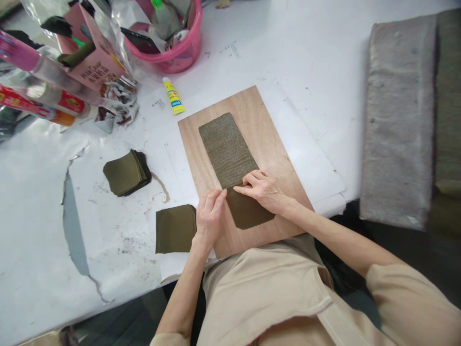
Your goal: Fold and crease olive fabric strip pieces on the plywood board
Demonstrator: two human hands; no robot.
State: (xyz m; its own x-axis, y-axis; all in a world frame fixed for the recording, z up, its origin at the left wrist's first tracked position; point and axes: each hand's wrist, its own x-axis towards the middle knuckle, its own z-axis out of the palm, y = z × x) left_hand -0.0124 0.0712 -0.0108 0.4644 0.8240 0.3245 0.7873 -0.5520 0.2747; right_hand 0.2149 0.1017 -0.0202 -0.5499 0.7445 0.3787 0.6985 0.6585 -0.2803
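Observation:
A wooden board (277, 144) lies at a slant on the table in front of me. On it rests a textured olive fabric panel (228, 149), and a smoother olive fabric piece (250, 214) with cut corners meets its near end. At the left end of that meeting edge, my left hand (211, 214) is closed, thumb and fingertips pinching the smooth piece's corner. My right hand (264, 191) is at the right part of the same edge, fingers curled and thumb pressed along the smooth piece. Its fingertips partly cover the join.
Two stacks of olive fabric pieces, a near stack (175, 229) and a farther stack (126, 174), sit left of the board. A yellow glue tube (174, 96) lies beyond it. Bottles (54, 91), a pink basket (173, 60) and a pink box (86, 62) crowd the back left. Grey padded material (399, 120) stands right.

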